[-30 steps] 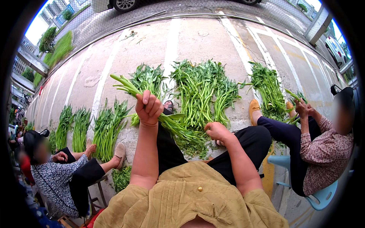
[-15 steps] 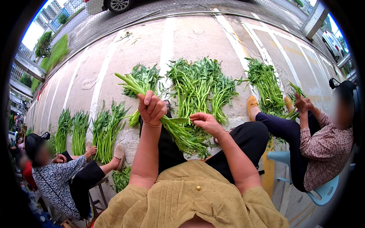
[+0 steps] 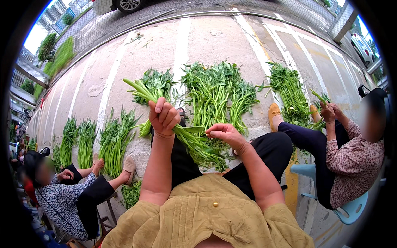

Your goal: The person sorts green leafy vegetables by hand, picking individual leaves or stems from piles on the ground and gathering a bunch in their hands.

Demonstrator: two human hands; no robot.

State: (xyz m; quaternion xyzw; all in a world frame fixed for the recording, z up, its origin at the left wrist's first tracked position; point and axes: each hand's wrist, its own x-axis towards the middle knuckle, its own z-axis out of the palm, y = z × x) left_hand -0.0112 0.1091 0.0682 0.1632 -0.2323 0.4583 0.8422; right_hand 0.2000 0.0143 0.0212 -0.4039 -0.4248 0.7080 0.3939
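Over the person's lap, the left hand [image 3: 163,116] is clenched around a bunch of green stalks [image 3: 182,134] while the right hand [image 3: 223,133] pinches one of its leaves, with more greens bundles [image 3: 215,93] laid beyond on the pavement [image 3: 206,41].

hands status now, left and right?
Left hand: closed around the bunch of green stalks.
Right hand: fingertips pinching a leaf on that bunch.

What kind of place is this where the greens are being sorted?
Likely an outdoor paved lot or roadside: painted white lines on concrete, a parked car, and bundles of leafy greens laid on the ground.
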